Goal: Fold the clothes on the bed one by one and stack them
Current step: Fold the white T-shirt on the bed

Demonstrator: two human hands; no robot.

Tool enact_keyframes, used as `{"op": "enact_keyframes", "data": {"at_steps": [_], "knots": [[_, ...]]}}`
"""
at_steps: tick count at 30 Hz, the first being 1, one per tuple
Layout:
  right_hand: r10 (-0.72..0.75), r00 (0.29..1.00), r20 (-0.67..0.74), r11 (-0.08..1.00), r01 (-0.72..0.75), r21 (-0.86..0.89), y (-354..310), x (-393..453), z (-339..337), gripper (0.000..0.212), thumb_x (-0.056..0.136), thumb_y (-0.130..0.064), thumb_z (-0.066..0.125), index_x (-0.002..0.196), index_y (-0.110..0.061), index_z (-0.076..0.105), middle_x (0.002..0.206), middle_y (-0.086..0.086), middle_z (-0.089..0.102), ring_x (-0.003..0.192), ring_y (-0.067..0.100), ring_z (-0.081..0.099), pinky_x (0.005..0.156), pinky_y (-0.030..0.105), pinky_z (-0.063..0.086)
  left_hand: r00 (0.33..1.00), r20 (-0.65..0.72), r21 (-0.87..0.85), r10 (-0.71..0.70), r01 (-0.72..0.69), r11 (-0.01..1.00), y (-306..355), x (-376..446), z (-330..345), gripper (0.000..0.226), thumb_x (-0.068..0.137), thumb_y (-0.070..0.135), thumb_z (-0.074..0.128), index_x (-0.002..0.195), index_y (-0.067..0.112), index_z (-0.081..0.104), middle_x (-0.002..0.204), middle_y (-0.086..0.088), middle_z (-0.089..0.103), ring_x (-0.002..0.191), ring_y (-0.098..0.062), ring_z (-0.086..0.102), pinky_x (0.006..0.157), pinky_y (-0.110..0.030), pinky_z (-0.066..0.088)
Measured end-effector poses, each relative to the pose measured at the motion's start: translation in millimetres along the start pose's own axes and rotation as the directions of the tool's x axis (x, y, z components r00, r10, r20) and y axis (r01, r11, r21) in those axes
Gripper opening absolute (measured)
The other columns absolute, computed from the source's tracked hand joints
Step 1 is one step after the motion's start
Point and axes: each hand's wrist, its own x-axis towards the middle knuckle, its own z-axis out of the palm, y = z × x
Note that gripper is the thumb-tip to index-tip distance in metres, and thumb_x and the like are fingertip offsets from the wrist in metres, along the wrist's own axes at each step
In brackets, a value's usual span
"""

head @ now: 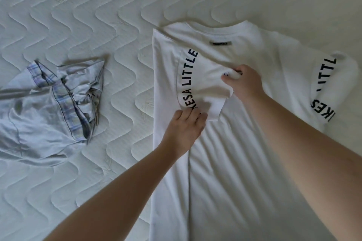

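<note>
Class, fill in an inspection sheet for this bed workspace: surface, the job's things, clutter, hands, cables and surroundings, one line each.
Surface: white quilted mattress with a wavy stitch pattern.
Job's things: white T-shirt lies flat, its left sleeve folded in over the body, the right sleeve spread out; a crumpled grey garment with plaid trim lies apart to its left, unfolded.
Clutter: nothing seen.
Hands: left hand rests on the folded sleeve's lower edge; right hand pinches the sleeve cloth near the chest.
Cables: nothing seen.
Surroundings: only the mattress fills the view; no stack of folded clothes in view.
</note>
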Motion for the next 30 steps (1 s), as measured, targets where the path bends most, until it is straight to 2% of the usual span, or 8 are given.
{"op": "enact_keyframes", "data": {"at_steps": [4, 9, 12, 17, 23, 25, 27, 30], "knots": [[0.123, 0.986, 0.110, 0.989, -0.132, 0.073, 10.5, -5.1, -2.1, 0.035, 0.080, -0.017, 0.075, 0.109, 0.001, 0.066, 0.098, 0.021, 0.069, 0.082, 0.034, 0.068, 0.083, 0.053, 0.055, 0.999, 0.013, 0.104, 0.034, -0.035, 0.994, 4.4, 18.0, -7.6, 0.021, 0.072, 0.011, 0.059, 0.088, 0.018, 0.070, 0.082, 0.001, 0.062, 0.074, -0.022, 0.059, 0.069, -0.031, 0.044], [0.157, 0.987, 0.039, 0.979, -0.160, 0.129, 12.5, -3.9, -5.3, 0.031, 0.083, -0.014, 0.069, 0.096, 0.012, 0.061, 0.087, 0.028, 0.066, 0.075, 0.037, 0.069, 0.077, 0.056, 0.056, 0.995, -0.083, 0.021, 0.051, -0.050, 0.999, 0.8, 10.6, -14.0, 0.039, 0.069, 0.001, 0.040, 0.090, 0.016, 0.069, 0.089, -0.002, 0.064, 0.077, -0.023, 0.060, 0.068, -0.032, 0.043], [0.094, 0.994, -0.051, 0.993, -0.090, 0.076, 13.5, -0.9, -6.4, 0.034, 0.082, -0.018, 0.069, 0.061, -0.009, 0.043, 0.066, 0.015, 0.049, 0.062, 0.027, 0.058, 0.071, 0.050, 0.054, 0.983, -0.168, -0.059, 0.069, -0.080, 0.995, -0.7, -9.6, -8.3, 0.040, 0.071, -0.005, 0.044, 0.092, 0.016, 0.070, 0.093, -0.001, 0.066, 0.082, -0.023, 0.062, 0.073, -0.032, 0.041], [-0.019, 0.997, -0.078, 0.998, 0.014, -0.060, 20.8, -4.3, -3.8, 0.043, 0.085, -0.022, 0.066, 0.059, -0.017, 0.032, 0.062, 0.008, 0.044, 0.063, 0.023, 0.045, 0.057, 0.033, 0.027, 0.983, -0.154, -0.169, 0.103, -0.129, 0.977, 0.2, -21.7, 5.4, 0.034, 0.071, -0.009, 0.060, 0.092, 0.016, 0.072, 0.094, -0.001, 0.067, 0.089, -0.023, 0.065, 0.088, -0.034, 0.050], [-0.355, 0.920, -0.166, 0.932, 0.336, -0.136, 18.7, -34.1, 0.9, 0.041, 0.094, -0.014, 0.056, 0.060, -0.012, 0.032, 0.056, 0.002, 0.031, 0.063, 0.023, 0.036, 0.058, 0.033, 0.023, 0.978, -0.062, -0.256, -0.202, 0.180, 0.950, 3.7, -25.0, 8.5, 0.045, 0.099, 0.028, 0.049, 0.140, 0.011, 0.051, 0.144, -0.008, 0.052, 0.134, -0.025, 0.047, 0.112, -0.039, 0.036], [-0.472, 0.868, -0.152, 0.880, 0.455, -0.137, 18.8, -51.5, 7.0, 0.024, 0.096, -0.013, 0.054, 0.074, -0.004, 0.058, 0.070, 0.005, 0.058, 0.072, 0.024, 0.053, 0.065, 0.031, 0.038, 0.962, 0.070, -0.303, -0.265, 0.274, 0.913, 3.0, -28.4, 7.8, 0.051, 0.101, 0.031, 0.048, 0.147, 0.008, 0.042, 0.153, -0.006, 0.041, 0.144, -0.022, 0.036, 0.117, -0.040, 0.029], [-0.571, 0.816, -0.088, 0.819, 0.558, -0.136, 16.5, -70.8, 16.7, 0.020, 0.096, -0.009, 0.056, 0.109, -0.002, 0.070, 0.111, 0.009, 0.071, 0.101, 0.024, 0.063, 0.087, 0.031, 0.048, 0.956, 0.145, -0.443, -0.253, 0.292, 0.848, -4.5, -29.1, 5.1, 0.047, 0.102, 0.021, 0.048, 0.147, 0.008, 0.042, 0.154, -0.006, 0.039, 0.145, -0.021, 0.033, 0.119, -0.036, 0.025], [-0.732, 0.681, 0.005, 0.677, 0.729, -0.103, 12.9, -94.6, 34.4, 0.028, 0.090, -0.002, 0.062, 0.117, -0.003, 0.069, 0.121, 0.009, 0.068, 0.106, 0.024, 0.065, 0.094, 0.031, 0.047, 0.856, 0.229, -0.752, -0.463, 0.457, 0.474, -21.3, -21.9, -8.3, 0.033, 0.104, 0.014, 0.041, 0.132, 0.009, 0.058, 0.130, -0.004, 0.063, 0.124, -0.017, 0.057, 0.107, -0.022, 0.038]]}}
